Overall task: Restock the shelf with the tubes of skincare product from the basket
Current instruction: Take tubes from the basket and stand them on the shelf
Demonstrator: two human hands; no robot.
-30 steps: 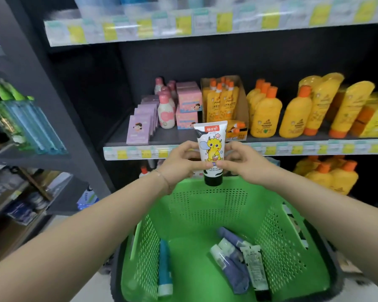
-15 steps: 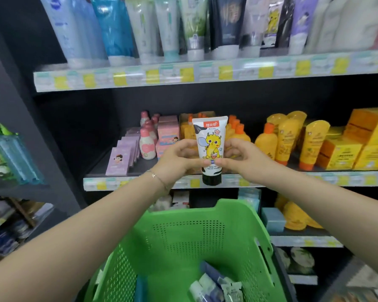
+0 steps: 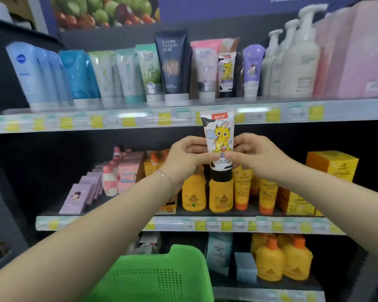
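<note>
Red label [image 3: 219, 116] atop tube [image 3: 220, 138]: characters too blurred to read.

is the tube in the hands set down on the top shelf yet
No, the left hand and right hand grip the tube in mid-air, in front of the shelf edge.

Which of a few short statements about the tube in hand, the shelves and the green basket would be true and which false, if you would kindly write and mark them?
1. The left hand and right hand both hold the white plastic tube with a yellow cartoon dragon and black cap. True.
2. That tube's cap points up. False: the cap points down.
3. A matching dragon tube stands on the upper shelf, beside a purple tube. True.
4. The green perforated plastic basket sits on the upper shelf. False: it is low in view, beneath the arms.
5. The yellow bottles with orange caps stand on the upper shelf. False: they stand on the middle shelf.
</note>
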